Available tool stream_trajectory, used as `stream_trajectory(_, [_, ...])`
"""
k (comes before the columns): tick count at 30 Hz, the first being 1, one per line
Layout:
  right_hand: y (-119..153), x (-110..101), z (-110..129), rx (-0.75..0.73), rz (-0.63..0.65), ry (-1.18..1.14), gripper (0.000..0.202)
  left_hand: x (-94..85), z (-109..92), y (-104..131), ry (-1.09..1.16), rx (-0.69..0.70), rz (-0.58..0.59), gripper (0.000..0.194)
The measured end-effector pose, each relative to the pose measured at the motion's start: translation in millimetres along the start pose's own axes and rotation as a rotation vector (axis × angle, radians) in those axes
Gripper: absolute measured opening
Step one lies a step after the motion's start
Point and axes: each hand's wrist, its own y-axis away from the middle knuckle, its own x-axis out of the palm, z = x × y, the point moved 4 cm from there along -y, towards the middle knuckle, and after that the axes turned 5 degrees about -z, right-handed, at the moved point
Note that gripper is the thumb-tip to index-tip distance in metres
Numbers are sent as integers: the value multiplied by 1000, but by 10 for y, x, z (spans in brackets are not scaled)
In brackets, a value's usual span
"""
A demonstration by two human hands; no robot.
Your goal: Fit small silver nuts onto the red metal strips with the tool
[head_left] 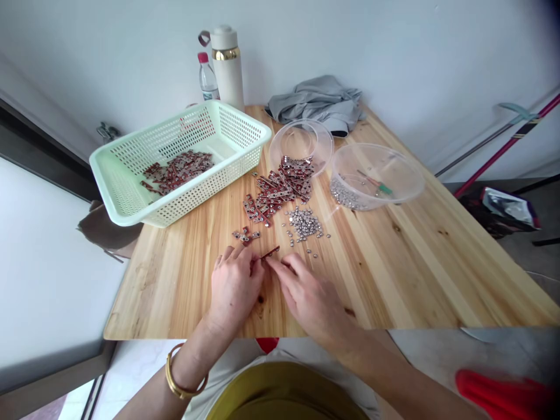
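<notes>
My left hand [235,286] is closed on a thin reddish-brown strip [272,252] with small metal pieces on it, low over the front of the wooden table [175,274]. On the right, my right hand [308,294] has its thumb and index finger at the strip's lower edge; whether they hold a small piece is hidden. Beyond the hands lie a few similar strips [246,235], a larger heap of strips [280,189] and a scatter of small silvery metal pieces [304,224].
A pale green basket [210,185] with more strips stands at the left. Behind the heaps are a clear lid [324,137], a clear tub [394,195] with metal pieces and a green-tipped tool, and grey cloth [312,102]. A bottle [207,79] and flask [230,76] stand at the back.
</notes>
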Motion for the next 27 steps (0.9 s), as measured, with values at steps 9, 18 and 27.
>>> stream_trajectory(9, [7,-340,-317,96,-296,-233,29,-1058,455,-1049,-183,81,-382,22])
stream_trajectory(18, [73,-378,-470,149,-274,-267,23,-250,336,-318,-55,2,113,6])
stream_trajectory(27, [145,-511,-775,231,-288,-188,22,-53,215,-287,313,-137,253,23])
